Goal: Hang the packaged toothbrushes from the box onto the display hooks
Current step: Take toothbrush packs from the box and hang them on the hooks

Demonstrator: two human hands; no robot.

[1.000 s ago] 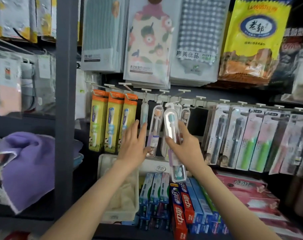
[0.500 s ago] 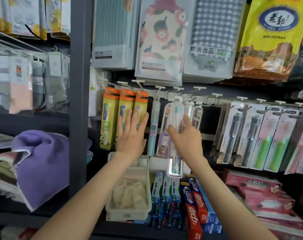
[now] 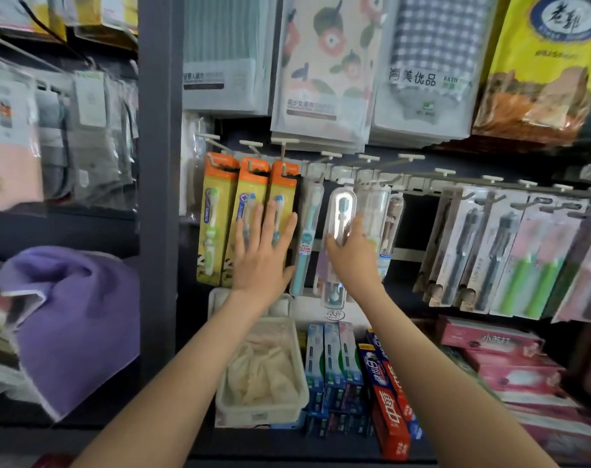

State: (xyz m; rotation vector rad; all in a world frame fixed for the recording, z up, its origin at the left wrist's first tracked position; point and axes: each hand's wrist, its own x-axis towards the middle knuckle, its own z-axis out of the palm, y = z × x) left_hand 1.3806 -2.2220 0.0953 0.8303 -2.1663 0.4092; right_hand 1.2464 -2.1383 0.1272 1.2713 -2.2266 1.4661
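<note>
Right hand [image 3: 353, 256] grasps the clear plastic packaged toothbrush [image 3: 340, 211], fingers [image 3: 357, 224] pinching its middle. It stands upright, its top just under a white display hook [image 3: 345, 180]. Left hand [image 3: 262, 261], released, lies flat on the orange carded packs [image 3: 218, 211].

A dark grey upright [image 3: 157, 231] is standing left of centre, dividing the shelving into two bays. A purple towel [image 3: 84, 325] is lying folded in the left bay. Packaged cloths [image 3: 324, 62] and a yellow bag [image 3: 544, 69] are hanging across the top. On the near dark shelf [image 3: 273, 445] a white bin [image 3: 263, 413] is sitting beside toothpaste boxes [image 3: 388, 400], with pink cartons [image 3: 490, 339] lying stacked to the right.
</note>
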